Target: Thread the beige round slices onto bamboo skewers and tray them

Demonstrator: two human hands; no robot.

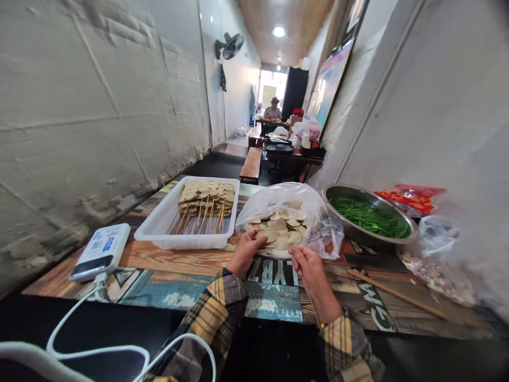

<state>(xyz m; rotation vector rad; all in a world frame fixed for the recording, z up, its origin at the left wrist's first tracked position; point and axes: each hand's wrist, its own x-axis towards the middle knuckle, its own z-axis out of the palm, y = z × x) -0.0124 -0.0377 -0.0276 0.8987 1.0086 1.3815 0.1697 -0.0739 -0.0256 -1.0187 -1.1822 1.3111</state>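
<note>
My left hand (246, 250) pinches a pale, thin round slice (268, 235) between thumb and fingers, at the near edge of an open clear plastic bag (274, 194). Loose slices (287, 225) of the same kind lie heaped in the bag. My right hand (308, 268) is closed just right of them, fingertips pressed together on what looks like a thin wooden skewer, mostly hidden by the hand. Left of the bag, a white plastic tray (184, 243) holds stacked skewers (207, 199) threaded with pale slices, their bare sticks pointing toward me.
A steel bowl (332, 197) of green stalks (363, 217) stands right of the bag. Beyond it are red packaging (413, 197) and crumpled clear plastic (439, 233). A wooden stick (393, 291) lies front right. A white device (101, 249) with a cable sits left. Someone (273, 110) sits far back.
</note>
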